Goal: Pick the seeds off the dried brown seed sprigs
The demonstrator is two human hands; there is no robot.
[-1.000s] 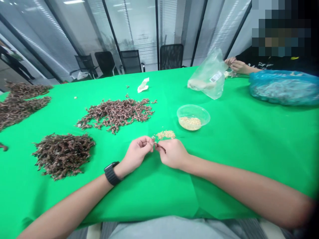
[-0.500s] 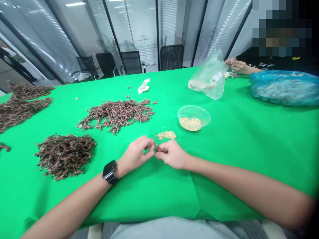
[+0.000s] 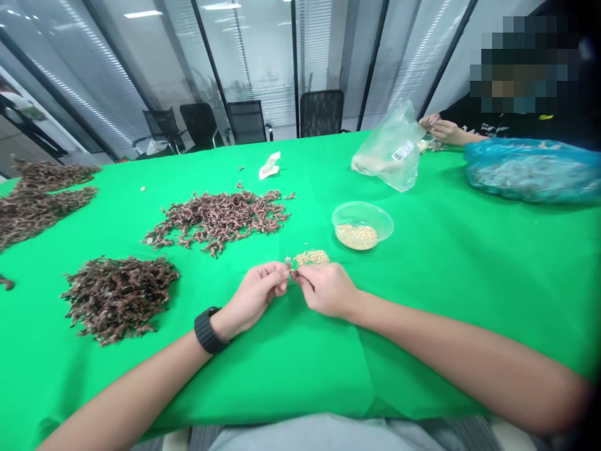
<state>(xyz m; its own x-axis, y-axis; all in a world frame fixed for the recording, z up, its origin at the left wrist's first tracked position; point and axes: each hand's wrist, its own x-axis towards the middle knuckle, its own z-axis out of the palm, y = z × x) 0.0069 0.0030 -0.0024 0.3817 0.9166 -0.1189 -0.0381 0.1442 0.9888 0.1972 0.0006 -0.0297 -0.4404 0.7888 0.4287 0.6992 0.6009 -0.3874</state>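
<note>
Brown and dried, a small piece sits pinched in the right hand, mid-cloth, the left hand narrowed beside it, hold unclear, golden grains gathered beyond, brown piles leftward apparently left to handle.

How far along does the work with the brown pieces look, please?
Grains in the clear bowl and a small grain heap look done. The left hand and right hand handle a brown piece. The near-left pile and middle pile may be what remains, though I cannot tell which is already worked.
</note>
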